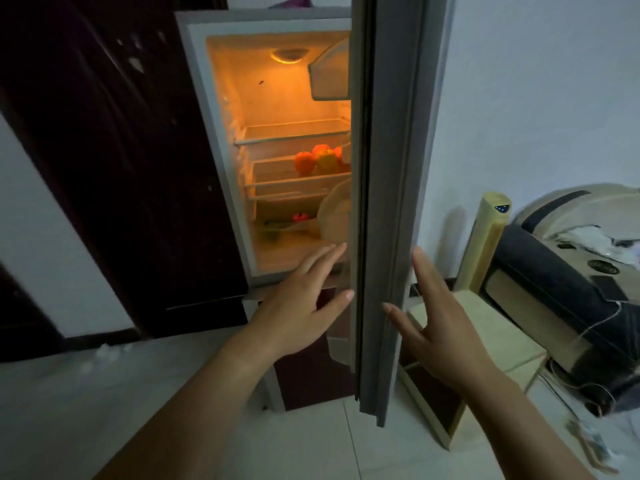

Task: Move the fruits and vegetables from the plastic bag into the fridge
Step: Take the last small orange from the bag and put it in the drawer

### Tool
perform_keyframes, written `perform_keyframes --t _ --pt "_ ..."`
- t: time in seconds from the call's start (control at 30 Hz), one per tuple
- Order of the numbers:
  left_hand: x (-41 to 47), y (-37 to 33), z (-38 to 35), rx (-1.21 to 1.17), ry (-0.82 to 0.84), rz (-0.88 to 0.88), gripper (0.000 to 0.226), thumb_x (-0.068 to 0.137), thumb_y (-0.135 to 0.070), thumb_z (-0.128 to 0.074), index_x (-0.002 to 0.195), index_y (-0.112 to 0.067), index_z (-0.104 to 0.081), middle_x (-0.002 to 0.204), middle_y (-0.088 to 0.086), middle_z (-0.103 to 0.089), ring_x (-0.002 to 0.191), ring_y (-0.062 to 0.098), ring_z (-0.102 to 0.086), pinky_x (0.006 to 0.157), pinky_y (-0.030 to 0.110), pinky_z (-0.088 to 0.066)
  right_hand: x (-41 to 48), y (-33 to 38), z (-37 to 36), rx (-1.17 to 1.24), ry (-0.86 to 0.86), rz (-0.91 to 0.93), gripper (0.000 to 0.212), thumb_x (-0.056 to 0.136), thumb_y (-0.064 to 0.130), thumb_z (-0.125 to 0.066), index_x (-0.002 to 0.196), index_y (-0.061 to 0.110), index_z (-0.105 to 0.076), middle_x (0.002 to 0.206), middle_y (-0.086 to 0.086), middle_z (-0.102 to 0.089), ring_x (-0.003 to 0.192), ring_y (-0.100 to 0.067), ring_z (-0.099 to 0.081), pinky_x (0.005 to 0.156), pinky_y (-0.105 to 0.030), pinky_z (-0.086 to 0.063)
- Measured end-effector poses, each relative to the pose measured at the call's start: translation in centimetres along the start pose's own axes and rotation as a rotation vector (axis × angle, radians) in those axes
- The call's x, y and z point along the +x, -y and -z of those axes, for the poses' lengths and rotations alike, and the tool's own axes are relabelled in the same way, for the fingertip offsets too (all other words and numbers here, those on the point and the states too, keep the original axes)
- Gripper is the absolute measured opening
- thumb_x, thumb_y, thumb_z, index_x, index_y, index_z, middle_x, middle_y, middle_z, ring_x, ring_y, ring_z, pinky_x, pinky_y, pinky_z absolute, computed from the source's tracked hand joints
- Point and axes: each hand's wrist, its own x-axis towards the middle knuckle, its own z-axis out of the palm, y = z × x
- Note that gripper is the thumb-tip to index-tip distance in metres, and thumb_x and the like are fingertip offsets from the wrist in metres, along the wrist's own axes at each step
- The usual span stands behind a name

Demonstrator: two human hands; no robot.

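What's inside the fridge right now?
Orange fruits on the middle shelf, a red fruit and something green lower down. The door hides the right side.

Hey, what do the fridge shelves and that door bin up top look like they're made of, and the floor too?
The fridge shelves look like clear glass or plastic with pale trim: the back wall shows through them. The door bin seems to be translucent plastic with a smooth moulded rim. The floor looks like glossy pale tile, given its thin straight joint lines and soft sheen.

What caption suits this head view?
Two bare hands, left and right, flank the grey fridge door; orange fruits sit inside.
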Motion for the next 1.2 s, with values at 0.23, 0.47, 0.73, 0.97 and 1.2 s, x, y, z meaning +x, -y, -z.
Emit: perform_keyframes --t 0.23,0.47,0.73,0.97,1.2 --pt "0.6 4.2 3.3 -0.080 -0.187 0.045 0.064 0.090 -0.050 -0.043 0.145 -0.044 -0.011 0.152 -0.026 -0.006 0.138 -0.008 -0.010 0.112 0.029 -0.023 5.2 1.9 -3.7 0.064 0.017 0.156 0.079 0.080 0.061 -0.040 0.147 0.033 -0.010 0.154 0.021 0.000 0.136 0.005 -0.012 0.109 -0.027 -0.025" --pt "3.8 10.6 5.8 -0.054 -0.344 0.166 0.076 0.083 -0.065 -0.042 0.147 -0.035 -0.013 0.153 -0.017 -0.018 0.136 -0.002 -0.026 0.110 0.037 -0.035 14.7 1.5 -7.6 0.110 -0.016 0.279 0.084 0.081 0.060 -0.049 0.149 0.031 -0.009 0.158 0.013 0.003 0.145 -0.010 -0.010 0.111 -0.030 -0.027" --pt "7.9 17.3 7.3 -0.108 -0.528 0.332 0.068 0.089 -0.025 -0.057 0.142 -0.040 -0.016 0.141 -0.011 -0.040 0.116 -0.001 -0.048 0.088 0.013 -0.042 23.5 0.5 -13.1 0.062 0.018 0.383 0.083 0.082 0.063 -0.046 0.149 0.028 -0.009 0.157 0.011 0.012 0.145 -0.017 0.010 0.116 -0.041 -0.012" --pt "9.6 21.5 7.7 0.232 -0.658 0.328 0.077 0.088 -0.022 -0.059 0.148 -0.026 -0.010 0.154 -0.005 -0.017 0.138 0.002 -0.021 0.109 0.016 -0.027 27.7 -0.3 -17.9 0.064 0.113 0.374 0.083 0.081 0.062 -0.042 0.148 0.032 -0.003 0.153 0.012 0.026 0.144 -0.014 0.019 0.116 -0.053 -0.017" --pt "14.1 24.6 9.5 0.582 -0.481 0.131 0.073 0.084 -0.023 -0.058 0.147 -0.021 -0.022 0.156 0.006 -0.015 0.142 0.020 -0.022 0.098 0.028 -0.045 31.7 0.1 -20.6 0.050 0.087 0.358 0.087 0.083 0.053 -0.055 0.150 0.027 -0.006 0.153 0.011 0.028 0.143 -0.016 0.021 0.116 -0.052 -0.014"
